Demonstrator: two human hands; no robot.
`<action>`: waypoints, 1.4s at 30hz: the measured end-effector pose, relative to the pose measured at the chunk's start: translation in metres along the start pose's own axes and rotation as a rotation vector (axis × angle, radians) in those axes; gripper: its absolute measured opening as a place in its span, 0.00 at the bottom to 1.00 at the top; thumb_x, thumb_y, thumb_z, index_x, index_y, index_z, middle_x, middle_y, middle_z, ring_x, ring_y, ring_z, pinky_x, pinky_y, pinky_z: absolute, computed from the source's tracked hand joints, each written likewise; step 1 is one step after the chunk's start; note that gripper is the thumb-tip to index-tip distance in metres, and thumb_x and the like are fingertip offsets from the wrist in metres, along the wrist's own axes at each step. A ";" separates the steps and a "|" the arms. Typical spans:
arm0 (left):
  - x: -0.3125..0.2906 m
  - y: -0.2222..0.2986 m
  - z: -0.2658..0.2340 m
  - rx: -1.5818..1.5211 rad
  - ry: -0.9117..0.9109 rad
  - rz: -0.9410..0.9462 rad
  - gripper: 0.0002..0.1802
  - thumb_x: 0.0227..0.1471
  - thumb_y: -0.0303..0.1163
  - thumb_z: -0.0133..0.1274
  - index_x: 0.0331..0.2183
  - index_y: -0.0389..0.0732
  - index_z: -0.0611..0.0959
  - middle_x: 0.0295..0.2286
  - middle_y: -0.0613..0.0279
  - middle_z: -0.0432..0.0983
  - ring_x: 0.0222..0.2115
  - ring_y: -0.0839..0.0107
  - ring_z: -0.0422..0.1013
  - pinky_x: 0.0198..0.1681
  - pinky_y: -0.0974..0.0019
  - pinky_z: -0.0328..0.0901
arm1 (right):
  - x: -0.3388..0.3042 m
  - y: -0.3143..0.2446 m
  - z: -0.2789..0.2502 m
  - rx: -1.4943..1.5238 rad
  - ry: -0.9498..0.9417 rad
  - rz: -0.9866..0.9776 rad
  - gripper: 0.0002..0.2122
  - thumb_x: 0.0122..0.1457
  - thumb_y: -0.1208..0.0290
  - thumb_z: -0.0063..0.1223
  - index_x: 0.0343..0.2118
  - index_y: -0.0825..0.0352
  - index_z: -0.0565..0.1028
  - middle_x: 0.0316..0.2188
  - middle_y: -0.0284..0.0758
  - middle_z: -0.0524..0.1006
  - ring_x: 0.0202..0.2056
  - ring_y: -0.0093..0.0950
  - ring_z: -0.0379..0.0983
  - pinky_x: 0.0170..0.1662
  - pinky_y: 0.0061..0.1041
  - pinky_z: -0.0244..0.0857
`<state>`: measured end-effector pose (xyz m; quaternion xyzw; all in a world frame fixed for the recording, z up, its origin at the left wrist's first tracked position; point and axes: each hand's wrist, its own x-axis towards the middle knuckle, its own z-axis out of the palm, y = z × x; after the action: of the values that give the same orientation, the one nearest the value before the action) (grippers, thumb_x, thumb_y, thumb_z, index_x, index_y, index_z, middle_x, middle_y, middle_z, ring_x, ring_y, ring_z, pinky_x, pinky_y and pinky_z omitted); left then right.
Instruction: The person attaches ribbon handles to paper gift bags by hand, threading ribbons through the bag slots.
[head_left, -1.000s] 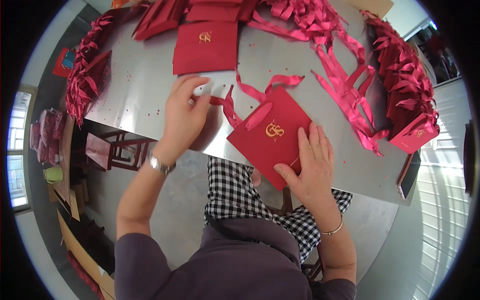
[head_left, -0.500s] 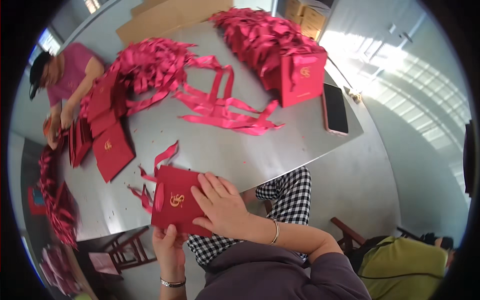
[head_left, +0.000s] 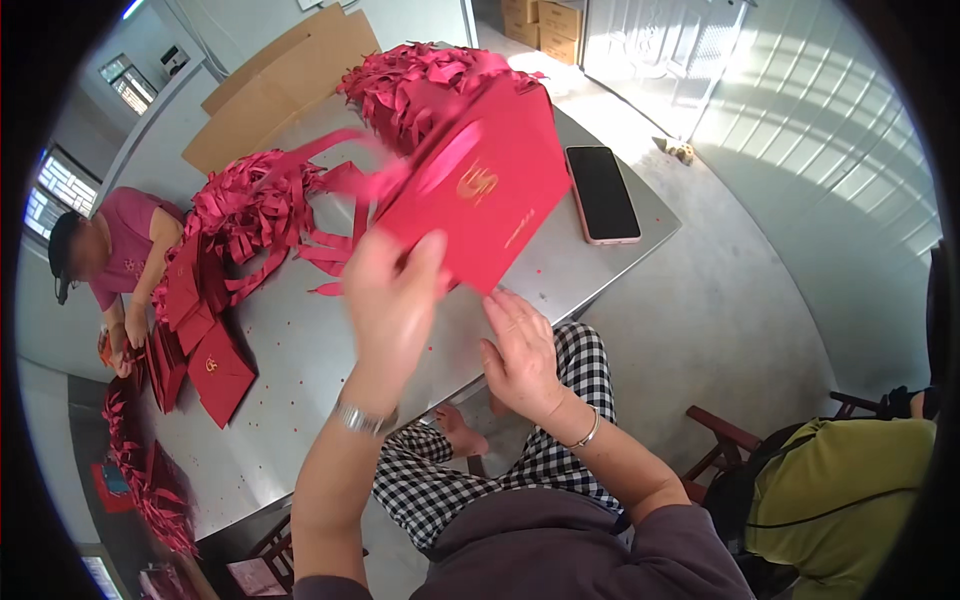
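Note:
A flat red paper gift bag with gold print and pink ribbon handles is raised, tilted, over the metal table. My left hand, slightly blurred, grips it by the near left edge. Just under the bag's lowest corner is my right hand, its fingers stretched out and holding nothing. Whether those fingertips touch the corner I cannot tell. Behind the raised bag lies a row of red bags with ribbons, partly hidden by it.
A phone lies by the table's right edge. More ribboned bags and loose flat bags lie on the left. A co-worker handles bags at the far left. Cardboard stands at the back; a green-covered chair is at right.
My left hand has lifted the bag from the near edge of the table, far and to the right. My right hand has come off the bag's face to below its corner.

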<state>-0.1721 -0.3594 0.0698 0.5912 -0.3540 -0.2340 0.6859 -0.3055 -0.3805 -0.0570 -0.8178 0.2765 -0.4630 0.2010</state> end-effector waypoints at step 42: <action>-0.138 -0.035 -0.239 1.337 0.237 0.081 0.26 0.47 0.40 0.62 0.45 0.34 0.79 0.45 0.47 0.70 0.44 0.51 0.66 0.47 0.54 0.61 | 0.097 -0.065 0.109 -0.146 -0.422 -0.564 0.15 0.49 0.69 0.61 0.42 0.63 0.77 0.40 0.32 0.79 0.44 0.34 0.72 0.45 0.36 0.63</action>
<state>-0.0752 -0.1101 -0.0058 0.8961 -0.3666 0.1274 0.2153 -0.1531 -0.3849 -0.0101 -0.9517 0.0249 -0.3002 0.0592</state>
